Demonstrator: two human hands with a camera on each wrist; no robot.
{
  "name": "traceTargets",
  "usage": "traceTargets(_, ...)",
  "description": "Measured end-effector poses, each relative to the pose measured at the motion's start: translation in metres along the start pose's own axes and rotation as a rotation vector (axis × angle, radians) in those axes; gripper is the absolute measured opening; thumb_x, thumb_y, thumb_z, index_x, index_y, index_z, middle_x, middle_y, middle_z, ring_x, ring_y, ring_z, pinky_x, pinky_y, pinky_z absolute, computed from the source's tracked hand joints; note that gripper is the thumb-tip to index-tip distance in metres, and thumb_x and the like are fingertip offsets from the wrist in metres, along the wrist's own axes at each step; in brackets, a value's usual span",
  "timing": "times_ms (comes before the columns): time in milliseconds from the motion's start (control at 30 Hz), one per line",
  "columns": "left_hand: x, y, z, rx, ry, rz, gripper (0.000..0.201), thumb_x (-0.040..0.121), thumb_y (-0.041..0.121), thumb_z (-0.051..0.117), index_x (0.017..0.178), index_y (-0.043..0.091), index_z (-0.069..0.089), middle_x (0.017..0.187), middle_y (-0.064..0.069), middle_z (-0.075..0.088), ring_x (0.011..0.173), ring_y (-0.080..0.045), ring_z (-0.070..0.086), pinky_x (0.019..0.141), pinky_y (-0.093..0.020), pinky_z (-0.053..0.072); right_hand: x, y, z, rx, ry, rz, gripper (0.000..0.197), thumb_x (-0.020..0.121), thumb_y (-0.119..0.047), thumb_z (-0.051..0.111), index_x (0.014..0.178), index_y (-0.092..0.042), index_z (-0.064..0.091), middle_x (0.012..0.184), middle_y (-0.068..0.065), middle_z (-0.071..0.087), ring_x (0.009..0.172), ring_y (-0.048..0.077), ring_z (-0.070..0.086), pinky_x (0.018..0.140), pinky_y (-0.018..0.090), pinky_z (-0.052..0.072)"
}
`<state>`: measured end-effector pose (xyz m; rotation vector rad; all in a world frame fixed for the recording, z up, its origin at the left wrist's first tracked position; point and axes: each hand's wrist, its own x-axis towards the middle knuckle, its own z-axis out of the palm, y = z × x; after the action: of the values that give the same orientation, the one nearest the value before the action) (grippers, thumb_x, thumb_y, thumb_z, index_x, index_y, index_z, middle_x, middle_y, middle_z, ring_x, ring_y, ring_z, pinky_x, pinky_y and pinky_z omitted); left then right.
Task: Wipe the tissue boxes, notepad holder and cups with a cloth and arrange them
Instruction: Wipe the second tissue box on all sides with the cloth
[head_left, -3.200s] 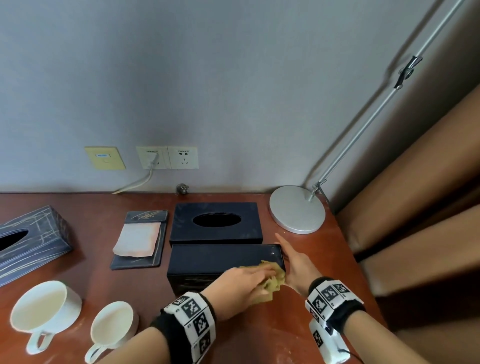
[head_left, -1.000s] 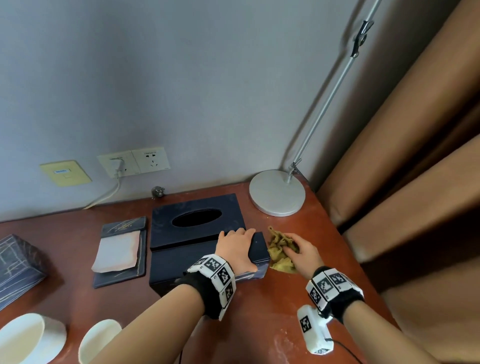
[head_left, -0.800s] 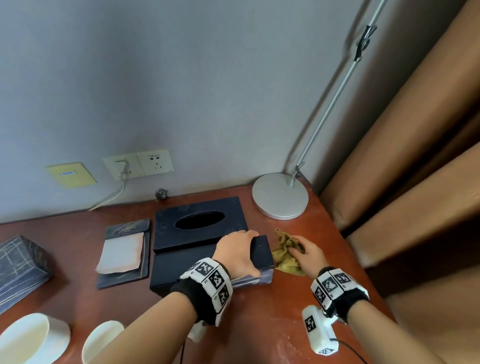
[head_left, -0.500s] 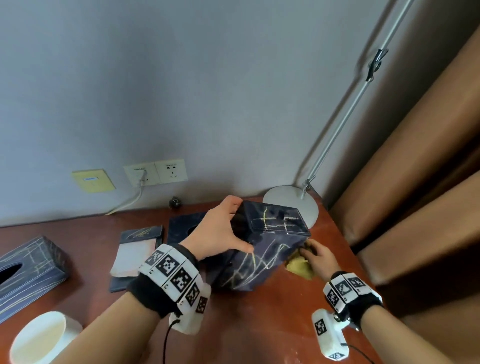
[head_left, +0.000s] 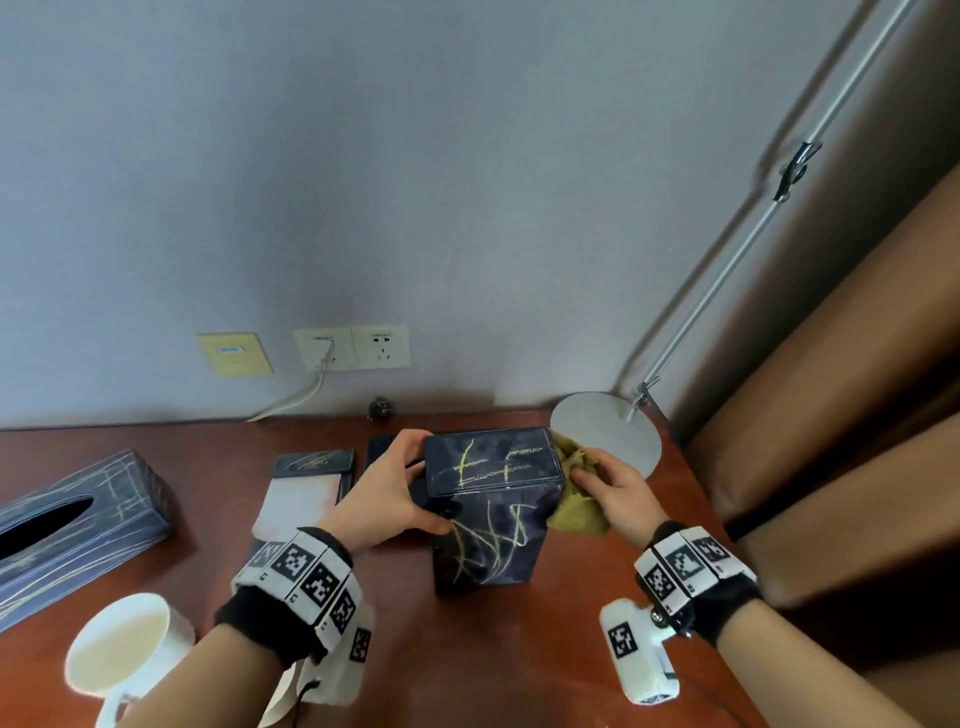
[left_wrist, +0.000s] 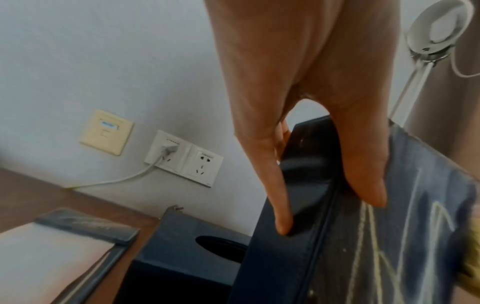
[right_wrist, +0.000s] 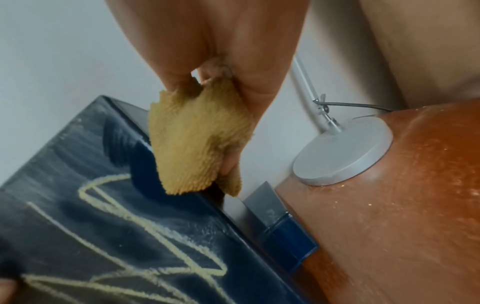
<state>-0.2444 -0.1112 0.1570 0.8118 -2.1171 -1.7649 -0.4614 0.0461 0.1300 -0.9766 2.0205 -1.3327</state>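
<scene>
A dark blue tissue box (head_left: 493, 514) with yellow scribbles stands on end on the red-brown table (head_left: 519, 649). My left hand (head_left: 410, 488) grips its left side, with the fingers (left_wrist: 280, 205) on the dark face and the thumb on the patterned face. My right hand (head_left: 597, 478) holds a yellow cloth (head_left: 576, 504) bunched against the box's upper right side (right_wrist: 103, 226). A plain dark tissue box (left_wrist: 187, 253) lies behind, mostly hidden. The notepad holder (head_left: 306, 488) lies to the left. Further left lies another scribbled tissue box (head_left: 78, 519). A white cup (head_left: 119, 654) stands at the near left.
A round grey lamp base (head_left: 608, 431) with a slanted metal arm stands at the table's back right corner. Brown curtains (head_left: 831, 415) hang past the right edge. Wall sockets (head_left: 353, 348) with a plugged cable are on the grey wall behind.
My left hand lifted the scribbled box off the table and stood it on end. My right hand took the cloth up from the table and brought it against the box's right side.
</scene>
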Motion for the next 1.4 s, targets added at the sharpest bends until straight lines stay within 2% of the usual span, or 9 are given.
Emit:
traceTargets(200,0.001,-0.008,-0.019,0.059,0.016,-0.023,0.084,0.050,-0.012,0.084,0.112,0.029,0.046,0.126,0.005,0.057,0.120,-0.015,0.055,0.101,-0.044,0.046,0.005,-0.041,0.001,-0.087,0.043,-0.058,0.023,0.091,-0.004,0.053,0.113,-0.005,0.058,0.099,0.002,0.061,0.094,0.016,0.056,0.082,0.018,0.042)
traceTargets(367,0.000,-0.003,-0.020,0.136,-0.018,-0.029,0.085,0.053,-0.001,0.086,0.120,0.029,0.041,0.128,0.009,0.054,0.123,-0.014,0.051,0.104,-0.044,0.043,0.004,-0.116,-0.002,-0.074,0.071,-0.287,0.035,0.094,-0.004,0.049,0.128,-0.011,0.049,0.108,-0.005,0.058,0.083,-0.013,0.056,0.072,-0.006,0.036)
traceTargets(467,-0.002,0.000,-0.018,0.140,-0.028,-0.015,0.094,0.044,0.031,0.087,0.126,0.032,0.041,0.129,0.011,0.053,0.121,-0.011,0.052,0.104,-0.041,0.043,-0.006,-0.146,0.018,-0.286,-0.053,-0.425,0.045,0.096,-0.011,0.046,0.138,-0.027,0.040,0.117,-0.008,0.057,0.097,0.001,0.055,0.084,0.000,0.038)
traceTargets(533,-0.001,0.002,-0.019,0.142,-0.002,0.004,0.087,0.047,0.028,0.089,0.123,0.031,0.045,0.125,0.010,0.056,0.119,-0.010,0.054,0.106,-0.039,0.042,-0.010,-0.147,0.040,-0.491,-0.185,-0.505,0.048,0.096,-0.012,0.044,0.139,-0.031,0.037,0.126,-0.005,0.057,0.108,0.008,0.054,0.098,0.019,0.040)
traceTargets(667,-0.003,0.001,-0.022,0.158,0.036,0.044,0.078,0.044,0.028,0.088,0.114,0.023,0.054,0.106,0.005,0.068,0.105,-0.011,0.063,0.099,-0.038,0.047,-0.012,-0.123,0.086,-0.861,-0.426,-0.512,0.047,0.096,-0.011,0.036,0.140,-0.027,0.038,0.153,-0.003,0.026,0.141,0.014,0.023,0.116,0.040,0.016)
traceTargets(833,-0.005,0.000,-0.022,0.176,0.044,0.070,0.074,0.060,0.008,0.087,0.121,0.024,0.050,0.109,0.009,0.066,0.103,-0.003,0.062,0.097,-0.029,0.048,-0.010,-0.115,0.084,-0.816,-0.408,-0.477,0.044,0.098,-0.015,0.034,0.141,-0.028,0.036,0.155,-0.008,0.018,0.144,0.010,0.013,0.117,0.035,0.005)
traceTargets(1100,-0.006,-0.003,-0.024,0.307,0.100,0.109,0.077,0.058,0.015,0.089,0.124,0.026,0.051,0.108,0.014,0.065,0.102,-0.001,0.061,0.091,-0.023,0.049,-0.012,-0.116,0.072,-1.027,-0.529,-0.531,0.057,0.095,-0.046,0.037,0.147,-0.029,0.021,0.158,-0.008,0.001,0.145,0.008,-0.002,0.116,0.040,-0.008)
traceTargets(1300,-0.001,0.001,-0.028,0.276,0.050,0.029,0.079,0.054,0.018,0.092,0.119,0.031,0.048,0.126,0.005,0.057,0.116,-0.010,0.056,0.102,-0.032,0.046,-0.012,-0.090,0.042,-0.792,-0.416,-0.604,0.043,0.095,-0.027,0.049,0.137,-0.023,0.043,0.152,-0.009,0.022,0.138,0.000,0.008,0.112,0.018,-0.004)
traceTargets(1400,0.001,0.004,-0.029,0.325,0.043,0.003,0.086,0.054,0.021,0.092,0.127,0.024,0.047,0.132,0.000,0.053,0.120,-0.012,0.054,0.105,-0.033,0.042,-0.018,-0.079,0.015,-0.750,-0.345,-0.513,0.037,0.091,-0.023,0.057,0.128,-0.024,0.055,0.143,-0.010,0.041,0.133,0.000,0.030,0.114,0.018,0.015)
